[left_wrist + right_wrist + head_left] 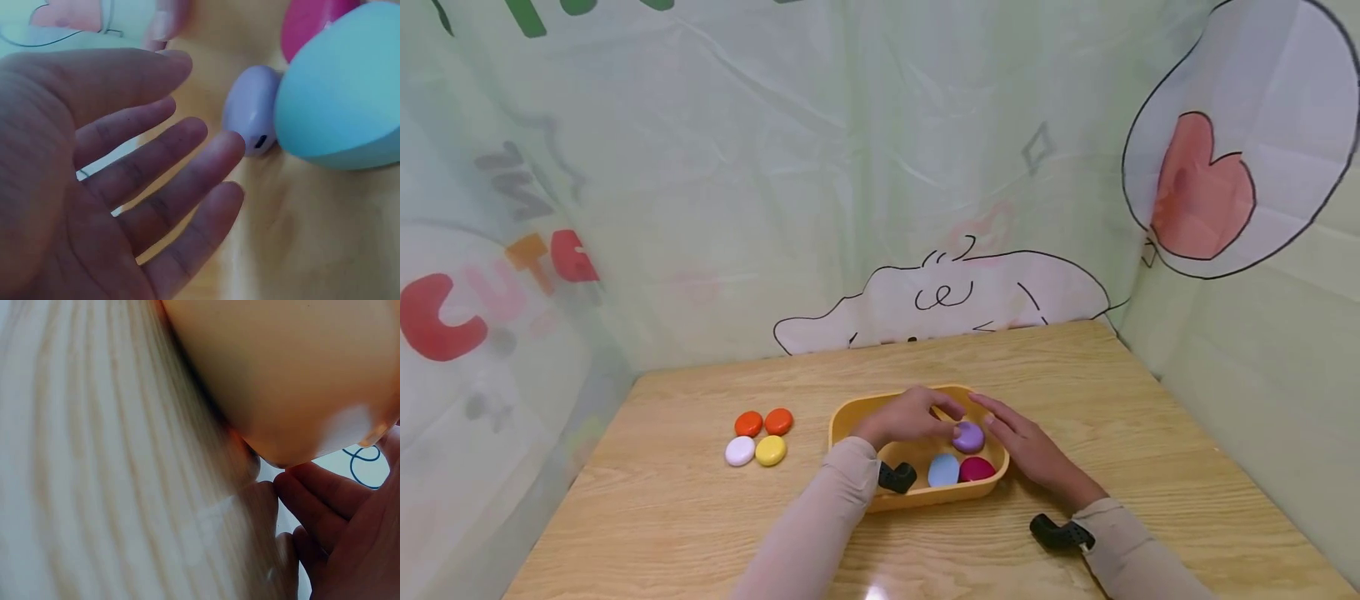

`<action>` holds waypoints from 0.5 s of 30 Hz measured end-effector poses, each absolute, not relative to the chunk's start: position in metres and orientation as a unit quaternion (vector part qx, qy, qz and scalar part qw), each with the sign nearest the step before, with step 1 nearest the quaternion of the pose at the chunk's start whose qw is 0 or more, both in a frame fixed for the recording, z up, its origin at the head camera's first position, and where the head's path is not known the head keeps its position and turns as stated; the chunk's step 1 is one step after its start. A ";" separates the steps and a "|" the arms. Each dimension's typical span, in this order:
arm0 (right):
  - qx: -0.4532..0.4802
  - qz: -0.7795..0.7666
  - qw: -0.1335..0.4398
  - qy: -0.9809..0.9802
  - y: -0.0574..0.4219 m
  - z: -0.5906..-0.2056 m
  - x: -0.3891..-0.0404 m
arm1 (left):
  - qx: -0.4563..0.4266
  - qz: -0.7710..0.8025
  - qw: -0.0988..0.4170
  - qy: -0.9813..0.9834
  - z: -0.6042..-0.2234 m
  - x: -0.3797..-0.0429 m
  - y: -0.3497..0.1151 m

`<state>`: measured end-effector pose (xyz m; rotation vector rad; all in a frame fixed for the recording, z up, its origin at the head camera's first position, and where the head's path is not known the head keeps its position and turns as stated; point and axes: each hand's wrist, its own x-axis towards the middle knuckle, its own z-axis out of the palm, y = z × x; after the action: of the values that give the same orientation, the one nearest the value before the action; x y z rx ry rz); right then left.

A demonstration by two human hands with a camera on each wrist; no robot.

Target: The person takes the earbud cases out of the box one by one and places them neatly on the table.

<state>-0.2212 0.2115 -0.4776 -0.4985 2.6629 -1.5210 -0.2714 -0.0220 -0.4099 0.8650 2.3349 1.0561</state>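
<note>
My left hand (917, 415) reaches into a yellow-orange basket (936, 497), its fingers relaxed and slightly bent. Close to its fingertips lies a purple rounded disc (968, 437); in the left wrist view this purple disc (253, 112) shows a small dark slot, and the palm is bare. A light blue disc (943, 471) and a magenta disc (977, 469) lie nearer the basket's front wall. My right hand (1028, 448) rests at the basket's right end with fingers extended. In the right wrist view, its fingers (319, 509) are right at the basket's outer wall (281, 375).
Left of the basket, two orange-red discs (748, 423), a white disc (740, 451) and a yellow disc (771, 451) form a small group on the wooden table (685, 533). A printed curtain (737, 192) hangs behind and along both sides.
</note>
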 end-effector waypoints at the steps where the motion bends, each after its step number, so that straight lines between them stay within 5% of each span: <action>1: -0.161 -0.490 0.018 0.857 0.211 -0.478 -0.221 | 0.312 0.380 0.220 0.843 -0.411 -0.272 -0.020; 15: -0.164 -0.498 0.012 0.851 0.211 -0.477 -0.220 | 0.339 0.339 0.229 0.847 -0.423 -0.280 -0.006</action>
<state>-0.2199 0.2111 -0.4767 -0.5117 2.6535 -1.5534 -0.2802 -0.0062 -0.4228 0.9345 2.3313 0.9345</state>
